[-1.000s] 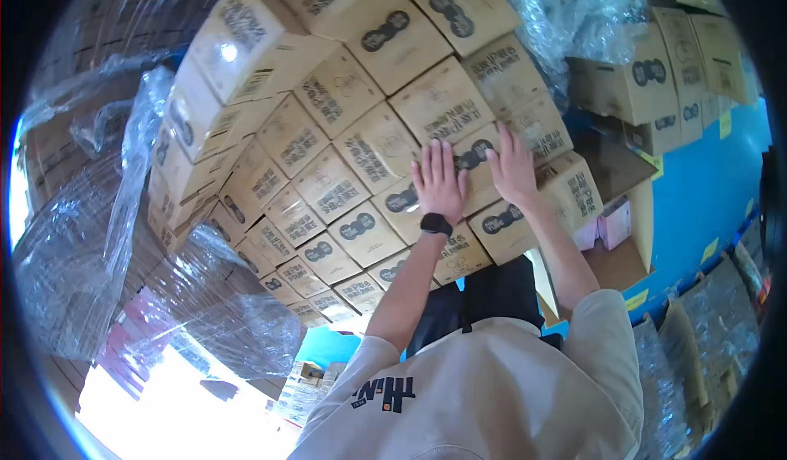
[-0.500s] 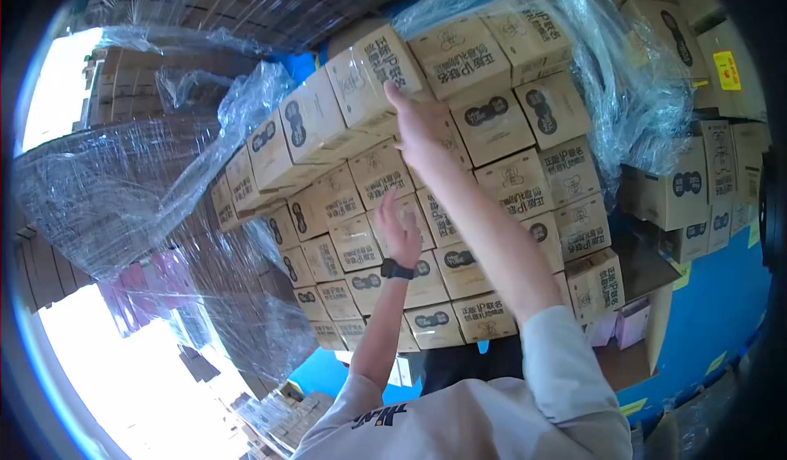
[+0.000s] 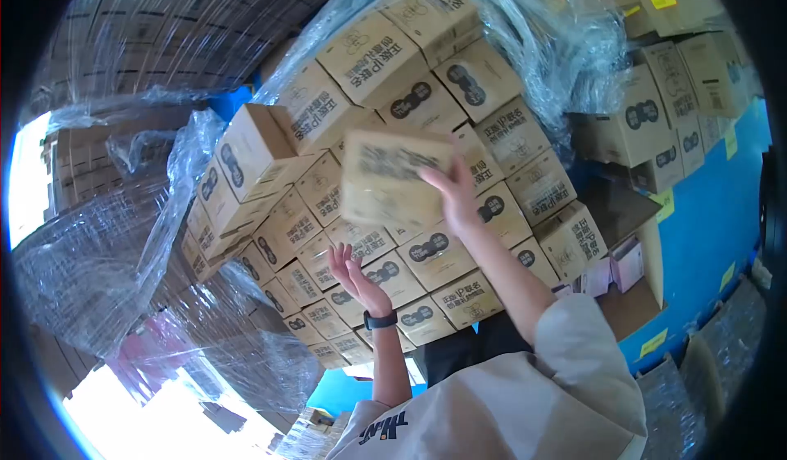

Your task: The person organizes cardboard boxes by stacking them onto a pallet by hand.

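A brown cardboard box [image 3: 389, 181], blurred by motion and printed with dark characters, is gripped at its right side by my right hand [image 3: 459, 193]. It hangs in front of the stacked boxes [image 3: 426, 255], away from their faces. My left hand [image 3: 361, 280] is raised just below it, palm up with the fingers spread, holding nothing. A dark watch [image 3: 379, 321] sits on my left wrist. Behind the held box, a gap shows in the upper row, between a box with a dark oval logo [image 3: 250, 152] and the boxes to its right.
Crumpled clear stretch film [image 3: 545, 50] drapes over the top and right of the stack. Film-wrapped pallets [image 3: 90, 222] stand on the left. More boxes [image 3: 631, 120] are at the right, by a blue surface [image 3: 705, 239] and an open carton with pink packs [image 3: 627, 265].
My right hand has pulled the box out of the upper row and brought it towards me. My left hand has shifted lower and turned palm up. The view has swung to the right.
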Motion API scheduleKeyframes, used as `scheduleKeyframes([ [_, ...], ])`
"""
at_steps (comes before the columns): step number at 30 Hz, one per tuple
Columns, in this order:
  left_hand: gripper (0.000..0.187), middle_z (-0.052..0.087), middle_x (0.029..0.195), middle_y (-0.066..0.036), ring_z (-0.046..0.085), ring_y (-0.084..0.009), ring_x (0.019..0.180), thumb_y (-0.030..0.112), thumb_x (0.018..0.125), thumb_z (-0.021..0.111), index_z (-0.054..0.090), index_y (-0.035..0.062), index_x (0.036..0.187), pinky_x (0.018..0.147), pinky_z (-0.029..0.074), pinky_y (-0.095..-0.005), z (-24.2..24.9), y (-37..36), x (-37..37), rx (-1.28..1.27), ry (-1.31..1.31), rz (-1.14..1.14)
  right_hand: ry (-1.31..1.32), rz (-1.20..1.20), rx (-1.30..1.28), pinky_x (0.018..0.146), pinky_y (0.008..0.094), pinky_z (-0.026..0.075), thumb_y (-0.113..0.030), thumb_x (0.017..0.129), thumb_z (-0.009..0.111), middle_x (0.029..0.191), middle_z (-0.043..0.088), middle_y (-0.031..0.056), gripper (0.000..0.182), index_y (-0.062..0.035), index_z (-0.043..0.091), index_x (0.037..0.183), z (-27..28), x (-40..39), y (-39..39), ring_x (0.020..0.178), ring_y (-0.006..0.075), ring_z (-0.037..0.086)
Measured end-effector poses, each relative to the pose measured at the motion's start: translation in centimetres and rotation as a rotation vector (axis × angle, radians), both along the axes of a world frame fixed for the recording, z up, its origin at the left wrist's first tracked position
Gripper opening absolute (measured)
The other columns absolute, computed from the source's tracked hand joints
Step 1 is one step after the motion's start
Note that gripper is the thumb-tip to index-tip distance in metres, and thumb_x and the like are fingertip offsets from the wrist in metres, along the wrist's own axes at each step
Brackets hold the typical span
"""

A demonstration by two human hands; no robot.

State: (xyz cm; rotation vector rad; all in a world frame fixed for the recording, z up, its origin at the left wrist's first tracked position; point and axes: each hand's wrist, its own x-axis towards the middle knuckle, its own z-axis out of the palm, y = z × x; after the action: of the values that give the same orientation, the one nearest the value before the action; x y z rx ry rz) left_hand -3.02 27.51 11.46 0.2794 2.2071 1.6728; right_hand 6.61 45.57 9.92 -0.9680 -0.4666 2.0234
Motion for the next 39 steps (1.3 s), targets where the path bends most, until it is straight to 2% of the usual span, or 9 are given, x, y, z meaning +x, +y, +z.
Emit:
scheduleKeyframes([
  [3, 0.065, 0.034, 0.147, -0.017, 0.035, -0.0292, 0.136, 0.044, 0.096, 0.043, 0.029, 0.0053, 0.146, 0.111, 0.025, -0.0468, -1.4, 0.4, 3.6, 0.083, -0.155, -0.217, -0.144, 0.237, -0.071, 0.1, 0.0306, 0.039, -0.015, 0.083, 0.069, 0.13, 0.054, 0.0135, 0.069, 0.0017, 0.037, 0.143, -0.9, 11.4, -1.8, 0.118, 0.0188, 0.05],
  [10, 0.063, 0.023, 0.154, -0.018, 0.026, -0.0263, 0.141, 0.019, 0.097, 0.044, 0.015, -0.0022, 0.149, 0.114, 0.02, -0.0345, -1.4, 5.8, 17.2, 0.093, -0.395, -0.867, -0.65, 0.248, 0.221, 0.1, 0.0279, 0.037, -0.021, 0.09, 0.062, 0.129, 0.056, 0.0099, 0.061, 0.0032, 0.039, 0.141, -0.7, 24.7, -0.9, 0.117, 0.0148, 0.05],
  [18, 0.041, 0.054, 0.131, -0.021, 0.051, -0.0326, 0.122, 0.011, 0.092, 0.056, 0.051, -0.0015, 0.131, 0.104, 0.038, -0.0356, -6.2, 10.6, 13.8, -0.099, -0.191, -1.089, -1.06, 0.678, 0.496, 0.096, 0.0356, 0.042, -0.029, 0.099, 0.047, 0.12, 0.061, 0.02, 0.044, -0.001, 0.048, 0.134, -10.3, 27.0, 10.3, 0.112, 0.0325, 0.058],
  [24, 0.033, 0.06, 0.116, -0.021, 0.057, -0.0361, 0.109, 0.01, 0.091, 0.056, 0.055, 0.0, 0.123, 0.097, 0.043, -0.0413, -7.5, 4.7, 6.8, -0.197, 0.161, -0.848, -1.176, 0.647, 0.485, 0.097, 0.0413, 0.041, -0.026, 0.098, 0.048, 0.12, 0.058, 0.0233, 0.041, -0.0012, 0.048, 0.13, -12.7, 26.9, 6.8, 0.114, 0.0401, 0.053],
  [26, 0.033, 0.059, 0.118, -0.02, 0.055, -0.0355, 0.111, 0.008, 0.09, 0.057, 0.055, 0.0006, 0.123, 0.097, 0.042, -0.0414, -7.6, 1.8, 3.5, -0.25, 0.23, -0.731, -1.577, 0.472, 0.974, 0.097, 0.0436, 0.041, -0.019, 0.095, 0.054, 0.123, 0.056, 0.022, 0.041, -0.0014, 0.046, 0.132, -10.4, 24.9, 5.8, 0.114, 0.0411, 0.053],
  [29, 0.036, 0.057, 0.122, -0.019, 0.053, -0.0353, 0.114, 0.007, 0.089, 0.057, 0.053, 0.0012, 0.125, 0.098, 0.041, -0.0413, -5.2, -1.0, -2.6, -0.351, 0.384, -0.524, -1.46, 0.364, 1.051, 0.097, 0.0411, 0.042, -0.013, 0.092, 0.058, 0.129, 0.053, 0.0194, 0.046, -0.0021, 0.044, 0.134, -5.8, 17.7, 5.2, 0.119, 0.0349, 0.052],
  [32, 0.043, 0.053, 0.129, -0.019, 0.049, -0.0353, 0.121, 0.007, 0.089, 0.058, 0.049, 0.002, 0.13, 0.102, 0.038, -0.04, -2.0, -1.5, -9.3, -0.412, 0.473, -0.382, -0.631, 0.555, 0.626, 0.094, 0.0338, 0.046, -0.015, 0.09, 0.063, 0.132, 0.049, 0.0176, 0.053, -0.004, 0.041, 0.137, -0.8, 4.5, 4.4, 0.118, 0.0221, 0.052],
  [35, 0.052, 0.046, 0.137, -0.02, 0.042, -0.0354, 0.128, 0.009, 0.088, 0.059, 0.043, 0.0033, 0.137, 0.105, 0.035, -0.0404, 2.4, 1.4, -14.1, -0.459, 0.707, -0.321, -0.161, 0.647, 0.256, 0.097, 0.0475, 0.044, -0.047, 0.079, 0.073, 0.147, 0.029, 0.0219, 0.103, -0.01, 0.009, 0.151, 1.4, -9.9, 2.7, 0.132, 0.036, 0.039],
  [39, 0.073, 0.034, 0.147, -0.019, 0.03, -0.0358, 0.137, 0.016, 0.082, 0.066, 0.031, 0.0064, 0.146, 0.111, 0.026, -0.0455, 4.7, 5.5, -20.7, -0.662, 0.961, -0.333, -0.311, 0.491, 0.005, 0.104, 0.0498, 0.037, -0.051, 0.073, 0.077, 0.153, 0.015, 0.0249, 0.116, -0.006, 0.004, 0.151, 3.9, -24.7, 0.2, 0.134, 0.0392, 0.035],
])
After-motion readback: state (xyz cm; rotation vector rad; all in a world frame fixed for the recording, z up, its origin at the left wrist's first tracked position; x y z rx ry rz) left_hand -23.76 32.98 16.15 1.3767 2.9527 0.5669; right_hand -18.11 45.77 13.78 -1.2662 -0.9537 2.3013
